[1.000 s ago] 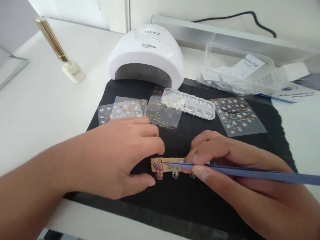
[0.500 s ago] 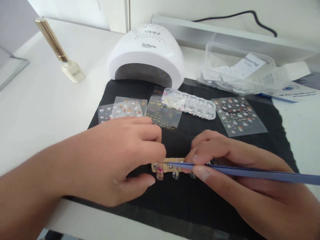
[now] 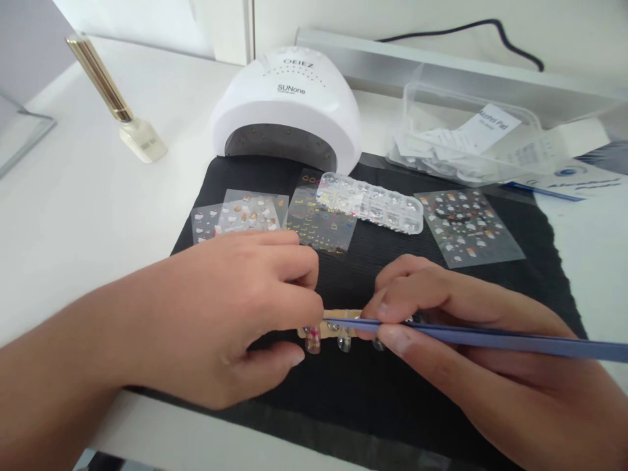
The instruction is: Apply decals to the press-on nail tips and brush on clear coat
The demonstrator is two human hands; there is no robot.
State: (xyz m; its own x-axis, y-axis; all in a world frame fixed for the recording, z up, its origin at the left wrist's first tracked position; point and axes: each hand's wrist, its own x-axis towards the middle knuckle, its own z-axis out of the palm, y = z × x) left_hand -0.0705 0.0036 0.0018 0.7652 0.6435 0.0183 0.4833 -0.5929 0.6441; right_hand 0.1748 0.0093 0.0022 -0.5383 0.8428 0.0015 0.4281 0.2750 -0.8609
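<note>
My right hand (image 3: 441,320) pinches a pair of blue-purple tweezers (image 3: 490,338) between thumb and fingers. The tweezers point left, their tips at a tan strip (image 3: 326,315) lying on a black mat (image 3: 353,399). Clear false nails, one with pink and yellow decoration (image 3: 313,341) and another clear nail (image 3: 344,341), jut from the strip's front edge; others are partly covered by my right hand. My left hand (image 3: 250,307) is at the strip's left end, fingers curled and thumb apart from them. Its index fingertip is close to the tweezer tips; contact is hard to make out.
Sticker sheets (image 3: 473,229) and a clear compartment case (image 3: 387,206) lie on the mat. Behind stand a white nail lamp (image 3: 289,85) and a clear box (image 3: 461,150) holding alcohol pads. A gold-capped polish bottle (image 3: 142,140) stands at left.
My left index finger has shifted slightly, covering more of the strip's left end near the tweezer tips. My right hand and the tweezers have barely moved.
</note>
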